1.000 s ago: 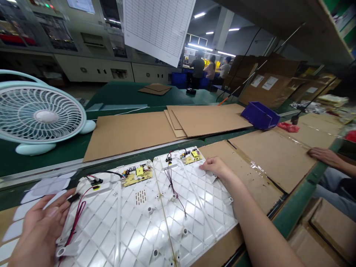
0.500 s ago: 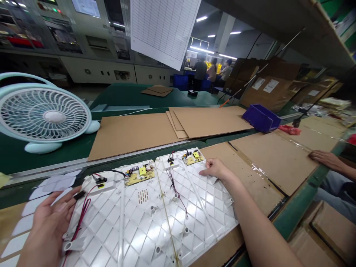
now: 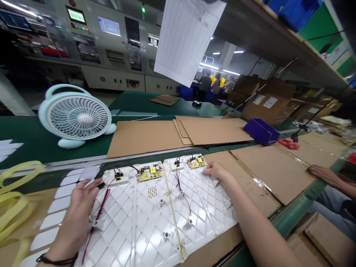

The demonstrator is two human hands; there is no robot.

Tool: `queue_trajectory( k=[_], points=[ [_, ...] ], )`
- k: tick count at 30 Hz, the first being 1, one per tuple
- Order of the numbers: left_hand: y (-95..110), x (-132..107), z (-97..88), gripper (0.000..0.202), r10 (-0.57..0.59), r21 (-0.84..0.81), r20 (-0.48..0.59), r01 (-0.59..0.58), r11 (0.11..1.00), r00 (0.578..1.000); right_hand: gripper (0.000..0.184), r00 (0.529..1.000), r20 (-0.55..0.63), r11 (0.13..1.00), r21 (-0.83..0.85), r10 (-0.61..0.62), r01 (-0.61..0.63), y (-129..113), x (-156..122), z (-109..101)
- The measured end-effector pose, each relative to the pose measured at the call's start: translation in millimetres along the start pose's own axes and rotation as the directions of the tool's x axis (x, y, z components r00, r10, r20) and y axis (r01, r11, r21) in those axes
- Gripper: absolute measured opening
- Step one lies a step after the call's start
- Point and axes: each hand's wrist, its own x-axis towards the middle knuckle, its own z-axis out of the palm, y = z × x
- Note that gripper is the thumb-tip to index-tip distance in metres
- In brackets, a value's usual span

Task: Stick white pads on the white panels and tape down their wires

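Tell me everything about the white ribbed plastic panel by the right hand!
This white plastic-looking panel lies ribs up over brown cardboard, meeting a similar white panel at a yellowish seam. Diamond ribs cross it; short round posts stick up. A yellow circuit board sits at its far end; thin dark wires trail across. The right hand touches its far right corner.

Fan (image 3: pixel 84 118) now wholly in view

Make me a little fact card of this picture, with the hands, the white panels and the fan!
Left hand: at left white panel's left edge
Right hand: at right white panel's far right corner
Panels: side by side, each with a circuit board
Fan: light blue, left of cardboard sheets
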Motion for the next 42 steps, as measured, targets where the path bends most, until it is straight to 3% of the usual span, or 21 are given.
queue_trajectory(
  k=[6,11,16,21,25,28,30,32,33,36,38,40,42],
  points=[
    [13.9,-18.8,-0.8,0.050,-0.008,-0.077,0.065,0.013,0.997,0.998,0.018,0.976,0.048,0.908,-0.358,-0.212,0.215,-19.7,-5.4,-18.2],
    [12.9,-20.8,-1.8,0.055,0.034,-0.093,0.086,-0.026,0.995,0.996,0.021,0.956,0.183,0.737,-0.609,-0.230,0.294,-41.6,-14.5,-19.5],
    [5.5,-17.1,-4.4,0.056,0.089,-0.064,0.079,-0.084,0.994,0.993,0.018,0.913,0.321,0.573,-0.710,-0.253,0.409,-52.3,-17.7,-16.9],
    [-2.5,-14.7,-6.0,0.058,0.110,-0.033,0.079,-0.107,0.994,0.991,0.018,0.860,0.402,0.466,-0.725,-0.313,0.508,-64.3,-22.9,-13.3],
    [2.9,-16.9,-7.6,0.057,0.126,0.009,0.068,-0.127,0.992,0.990,0.014,0.855,0.360,0.460,-0.728,-0.373,0.508,-86.2,-24.5,-17.0],
    [23.6,-29.5,-7.9,0.050,0.283,0.159,0.051,-0.288,0.944,0.958,0.023,0.866,0.203,0.502,-0.745,-0.457,0.440,-115.6,-31.7,-31.5],
    [41.5,-45.0,-5.9,0.048,0.410,0.252,0.108,-0.424,0.870,0.906,0.034,0.825,0.045,0.601,-0.663,-0.563,0.446,-139.7,-46.1,-38.7],
    [56.3,-63.7,-1.4,0.046,0.431,0.278,0.241,-0.487,0.828,0.870,0.031,0.739,-0.084,0.704,-0.393,-0.668,0.592,-163.2,-68.3,-36.1],
    [61.2,-73.2,1.6,0.044,0.406,0.282,0.331,-0.500,0.819,0.852,0.027,0.709,-0.082,0.704,-0.248,-0.700,0.666,-173.5,-81.1,-30.3],
    [65.3,-97.7,11.7,0.034,0.270,0.298,0.598,-0.522,0.799,0.755,0.023,0.639,0.113,0.640,-0.031,-0.761,0.768,-193.6,-115.6,-0.6],
    [62.0,-108.7,17.2,0.034,0.206,0.287,0.691,-0.525,0.801,0.692,0.026,0.588,0.203,0.602,0.006,-0.783,0.799,-198.1,-127.8,21.0],
    [57.1,-115.6,20.8,0.040,0.175,0.273,0.716,-0.502,0.821,0.676,0.018,0.558,0.243,0.581,0.029,-0.793,0.813,-198.1,-127.8,37.7],
    [51.9,-119.8,23.0,0.050,0.140,0.280,0.705,-0.455,0.845,0.695,0.022,0.553,0.245,0.580,0.046,-0.796,0.813,-195.9,-117.0,49.0]
  ],
)
